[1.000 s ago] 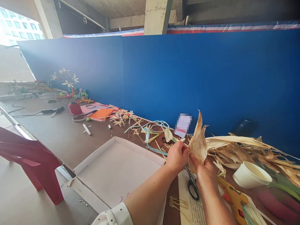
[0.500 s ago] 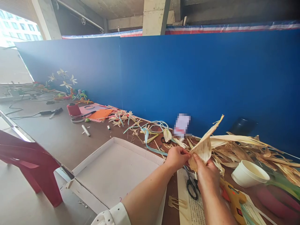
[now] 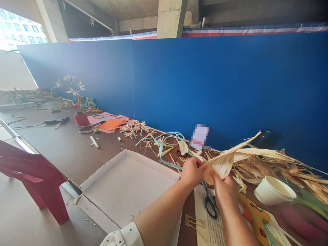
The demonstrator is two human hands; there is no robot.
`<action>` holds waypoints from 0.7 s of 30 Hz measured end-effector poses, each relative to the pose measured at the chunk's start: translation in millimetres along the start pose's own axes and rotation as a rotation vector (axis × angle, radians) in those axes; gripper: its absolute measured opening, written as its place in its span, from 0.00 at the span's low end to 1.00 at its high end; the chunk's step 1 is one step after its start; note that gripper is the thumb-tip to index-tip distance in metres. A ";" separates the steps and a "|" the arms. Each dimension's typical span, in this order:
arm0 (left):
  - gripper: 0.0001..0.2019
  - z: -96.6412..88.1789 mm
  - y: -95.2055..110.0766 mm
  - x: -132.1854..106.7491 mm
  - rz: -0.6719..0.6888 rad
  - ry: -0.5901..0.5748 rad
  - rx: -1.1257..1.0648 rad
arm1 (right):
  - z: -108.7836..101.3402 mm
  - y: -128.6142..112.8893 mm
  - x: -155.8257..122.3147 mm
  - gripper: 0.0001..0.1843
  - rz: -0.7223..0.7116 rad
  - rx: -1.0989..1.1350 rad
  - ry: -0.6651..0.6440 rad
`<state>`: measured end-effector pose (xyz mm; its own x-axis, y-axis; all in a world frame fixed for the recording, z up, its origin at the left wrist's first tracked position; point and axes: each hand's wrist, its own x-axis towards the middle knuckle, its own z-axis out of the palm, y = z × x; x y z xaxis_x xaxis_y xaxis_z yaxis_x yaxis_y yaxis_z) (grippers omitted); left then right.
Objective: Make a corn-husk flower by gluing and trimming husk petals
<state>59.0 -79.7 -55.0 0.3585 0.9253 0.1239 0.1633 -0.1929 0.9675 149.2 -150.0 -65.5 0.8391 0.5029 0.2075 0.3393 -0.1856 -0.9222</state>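
A dry corn husk [image 3: 223, 164] is held between my two hands over the table. My left hand [image 3: 192, 172] pinches its left edge with thumb and forefinger. Lower on the husk, my right hand [image 3: 225, 189] grips it, thumb on the near face. The husk's long narrow tip points up and to the right. Below the hands lie black-handled scissors [image 3: 210, 206], their blades partly hidden, on a printed sheet [image 3: 201, 218]. A yellow glue gun [image 3: 257, 218] rests just right of my right forearm.
An open white box lid [image 3: 115, 186] lies left of my arms. Right of me are a cream tub [image 3: 274, 190] and a heap of dry husks [image 3: 269, 165]. Blue panels [image 3: 205, 82] stand behind the table. A dark red chair [image 3: 33, 181] is at left.
The husk's tip has swung down and to the right, so the husk leans lower now. Both hands keep hold of it and have barely shifted.
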 end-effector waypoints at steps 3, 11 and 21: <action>0.04 -1.4 -0.5 2.5 -0.030 -0.011 -0.058 | 3.0 -2.8 -2.7 0.27 0.077 0.102 -0.079; 0.04 0.2 -0.3 0.1 0.008 -0.048 -0.047 | -2.1 5.4 5.8 0.24 0.096 0.027 -0.081; 0.07 -3.6 1.9 -0.3 0.089 0.068 -0.063 | -3.7 13.0 11.2 0.27 0.144 0.011 0.059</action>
<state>55.9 -79.2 -52.4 0.3053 0.9259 0.2224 0.0748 -0.2561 0.9637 164.6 -149.9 -73.9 0.9025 0.4209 0.0915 0.2095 -0.2431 -0.9471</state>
